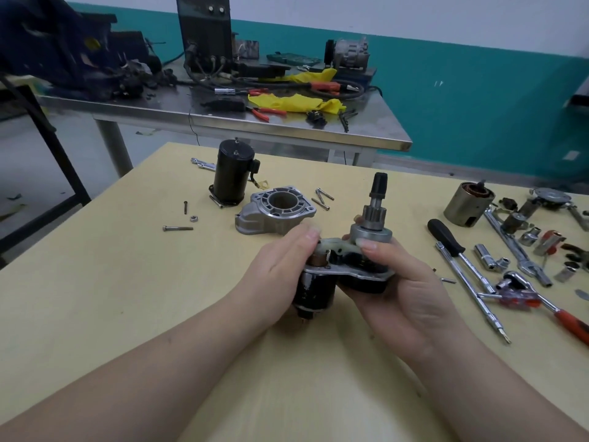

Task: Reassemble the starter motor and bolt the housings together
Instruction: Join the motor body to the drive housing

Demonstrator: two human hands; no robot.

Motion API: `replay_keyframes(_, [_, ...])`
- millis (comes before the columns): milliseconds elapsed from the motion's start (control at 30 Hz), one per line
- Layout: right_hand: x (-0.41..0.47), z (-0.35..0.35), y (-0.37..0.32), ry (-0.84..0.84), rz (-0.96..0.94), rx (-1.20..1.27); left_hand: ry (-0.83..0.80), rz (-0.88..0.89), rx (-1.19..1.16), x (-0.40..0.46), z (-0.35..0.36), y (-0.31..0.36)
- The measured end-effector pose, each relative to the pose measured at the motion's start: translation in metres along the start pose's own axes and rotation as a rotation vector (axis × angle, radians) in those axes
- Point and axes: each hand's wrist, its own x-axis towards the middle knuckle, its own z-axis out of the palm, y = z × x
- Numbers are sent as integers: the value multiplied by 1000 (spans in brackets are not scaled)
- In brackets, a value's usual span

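While both hands lift it just above the pale yellow wooden bench (95, 298), a partly assembled starter motor (344, 269) sits at the centre of the head view, its black solenoid barrel hanging low on the left and its toothed pinion shaft (376, 202) standing upright at the far end. The left hand (283, 263) wraps around the black barrel, fingers curled across the top by a whitish plastic lever. The right hand (398, 282) cups the black and grey housing from the right and below, thumb pressed on the silver flange under the pinion.

Just beyond the hands, a grey cast aluminium nose housing (274, 208) lies on the bench with its round opening facing up. Farther left stands a black cylindrical motor body (231, 173), upright, with a short lead and terminal at its side. Loose long bolts (323, 197) lie right of the grey housing; another silver bolt (177, 228) and a small nut (194, 218) lie to the left.

On the right side of the bench are a black-handled screwdriver (455, 247), chrome sockets (484, 255), a red-handled ratchet (541, 301) and a brass-coloured metal cylinder (468, 202). A steel table (287, 122) cluttered with yellow rags stands behind.
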Motion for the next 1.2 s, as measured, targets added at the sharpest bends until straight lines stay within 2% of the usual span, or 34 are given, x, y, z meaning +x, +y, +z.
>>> replay_keyframes(67, [2, -2, -1, 6, 8, -58, -2, 132, 138, 2, -6, 0])
replay_keyframes(167, [8, -2, 1, 42, 66, -161, 112, 152, 166, 8, -19, 1])
replay_keyframes(333, [21, 11, -2, 76, 238, -601, 595, 130, 303, 41, -74, 16])
replay_keyframes(400, [29, 20, -6, 50, 313, -719, 671, 57, 430, 69, -105, 24])
replay_keyframes(500, [45, 35, -7, -22, 355, -871, 565, -78, 583, 111, -137, 34])
replay_keyframes(600, [62, 47, -2, -62, 389, -1021, 377, -157, 628, 143, -151, 33])
replay_keyframes(667, [70, 52, 0, -70, 427, -1084, 263, -183, 652, 155, -154, 26])
replay_keyframes(733, [76, 54, 0, -101, 447, -1111, 245, -166, 629, 161, -156, 16])
replay_keyframes(833, [82, 53, 1, -135, 457, -1127, 351, -164, 422, 157, -166, 9])
replay_keyframes(933, [85, 46, 1, -142, 461, -1129, 509, -212, -111, 138, -179, 11])
replay_keyframes(1000, [86, 41, 0, -151, 453, -1137, 560, -204, -477, 119, -187, 17])
replay_keyframes(1100, [86, 40, -2, -139, 437, -1147, 513, -183, -871, 88, -188, 26])
replay_keyframes(1200, [85, 42, -5, -122, 432, -1221, 469, -163, -1074, 59, -181, 32])
